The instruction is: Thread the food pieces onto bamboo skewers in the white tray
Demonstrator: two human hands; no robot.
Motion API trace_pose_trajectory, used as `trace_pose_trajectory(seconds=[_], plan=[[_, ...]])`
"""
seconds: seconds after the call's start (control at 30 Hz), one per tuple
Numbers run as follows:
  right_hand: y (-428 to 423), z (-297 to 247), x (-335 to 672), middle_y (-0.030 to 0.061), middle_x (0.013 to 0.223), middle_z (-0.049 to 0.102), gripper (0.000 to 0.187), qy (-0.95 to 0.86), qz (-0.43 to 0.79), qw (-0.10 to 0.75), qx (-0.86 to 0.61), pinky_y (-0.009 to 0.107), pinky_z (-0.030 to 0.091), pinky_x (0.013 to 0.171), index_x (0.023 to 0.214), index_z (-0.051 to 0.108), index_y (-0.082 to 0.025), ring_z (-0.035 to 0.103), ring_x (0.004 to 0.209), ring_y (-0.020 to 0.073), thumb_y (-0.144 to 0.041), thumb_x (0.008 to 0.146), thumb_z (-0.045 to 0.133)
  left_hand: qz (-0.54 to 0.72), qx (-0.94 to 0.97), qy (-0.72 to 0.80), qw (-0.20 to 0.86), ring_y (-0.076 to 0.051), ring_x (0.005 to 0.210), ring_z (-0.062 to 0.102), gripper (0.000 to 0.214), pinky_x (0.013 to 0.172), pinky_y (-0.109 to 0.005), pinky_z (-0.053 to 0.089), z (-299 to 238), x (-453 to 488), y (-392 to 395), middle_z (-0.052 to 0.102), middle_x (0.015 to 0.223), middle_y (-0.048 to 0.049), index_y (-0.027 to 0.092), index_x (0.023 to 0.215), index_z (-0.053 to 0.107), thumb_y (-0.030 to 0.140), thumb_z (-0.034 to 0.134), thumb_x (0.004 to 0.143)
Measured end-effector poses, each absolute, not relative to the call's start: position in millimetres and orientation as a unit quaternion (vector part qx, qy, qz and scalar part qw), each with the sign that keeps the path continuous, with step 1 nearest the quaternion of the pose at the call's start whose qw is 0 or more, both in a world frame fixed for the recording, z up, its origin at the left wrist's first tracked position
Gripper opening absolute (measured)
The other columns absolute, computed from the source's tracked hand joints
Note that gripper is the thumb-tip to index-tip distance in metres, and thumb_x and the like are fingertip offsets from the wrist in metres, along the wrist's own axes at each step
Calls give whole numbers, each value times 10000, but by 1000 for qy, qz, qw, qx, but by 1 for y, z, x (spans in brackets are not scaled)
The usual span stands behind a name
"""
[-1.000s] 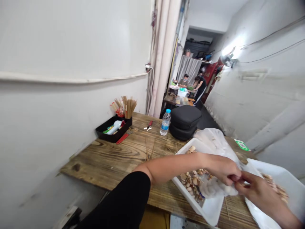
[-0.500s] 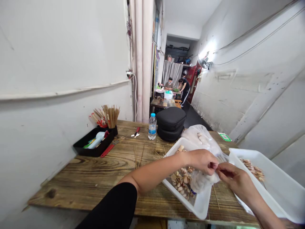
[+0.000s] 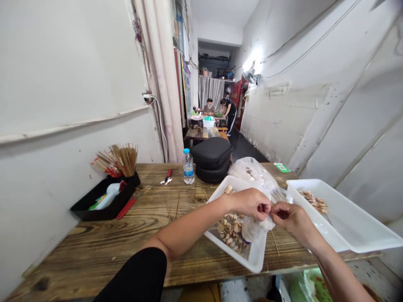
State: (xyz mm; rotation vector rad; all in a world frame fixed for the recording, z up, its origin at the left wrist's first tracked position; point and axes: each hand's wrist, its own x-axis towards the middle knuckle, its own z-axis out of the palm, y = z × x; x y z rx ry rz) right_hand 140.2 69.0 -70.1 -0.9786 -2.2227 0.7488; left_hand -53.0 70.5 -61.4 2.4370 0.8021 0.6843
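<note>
Two bare hands meet fingertip to fingertip above a wooden surface [image 3: 126,235]. The left hand [image 3: 250,203] and the right hand [image 3: 291,218] are each pinched narrow, thumb against fingers, on something too small to make out. Directly below them sits a white tray [image 3: 252,264] holding a heap of pale brown pieces [image 3: 231,228], with a clear plastic bag [image 3: 252,172] lying across its far end. A second white tray [image 3: 346,226], just to the right and jutting over the surface's edge, carries a short row of similar pieces [image 3: 315,202]. Farther back stand a water bottle [image 3: 188,167] and a black zipped case [image 3: 211,158], side by side. A black bin [image 3: 103,201] against the left wall holds a bundle of wooden sticks [image 3: 124,158]. Down the corridor, two people [image 3: 208,107] work at another table.
</note>
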Motion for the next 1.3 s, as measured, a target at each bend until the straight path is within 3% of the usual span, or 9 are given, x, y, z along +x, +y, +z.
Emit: trace_pose_trajectory(seconds=[0.2,0.4,0.7,0.87,1.07,1.3], plan=[[67,-79,143,11,622,570,147,-832,290,305,-361,227,391,528,678,607,-167,483,560,117,-292,733,552,265,890,288,235,-76,610,521,92,613,-172,406,-64,-55,69,591,661,20,127,727,638,86,599,655],[70,-71,148,36,709,613,197,-849,327,271,-315,233,412,566,737,642,-158,519,634,129,-332,778,560,262,898,262,237,-73,611,536,89,614,-164,424,-62,-56,67,607,695,2,115,756,645,92,582,696],[75,-78,140,-11,601,538,132,-813,347,286,-371,215,360,530,689,624,-141,445,559,94,-248,707,550,163,947,266,81,-132,738,575,112,694,-211,416,-40,-53,56,659,801,-61,118,755,649,117,547,801],[74,-77,142,-22,591,552,85,-803,360,282,-382,199,355,520,669,621,-138,454,551,85,-186,658,551,122,913,389,10,-182,732,592,154,691,-269,429,-41,-34,40,656,779,-87,103,781,661,139,516,818],[70,-70,142,-13,593,576,107,-829,291,279,-388,199,348,524,673,647,-136,470,553,87,-183,691,553,146,891,429,21,-162,692,570,156,674,-259,420,-47,-31,36,638,736,-64,127,708,645,115,508,782],[75,-75,142,18,717,622,184,-821,360,296,-330,209,389,576,803,672,-131,516,619,103,-256,752,548,204,921,327,57,-112,634,508,94,628,-216,385,-55,-51,51,583,680,-10,141,723,618,109,532,745]])
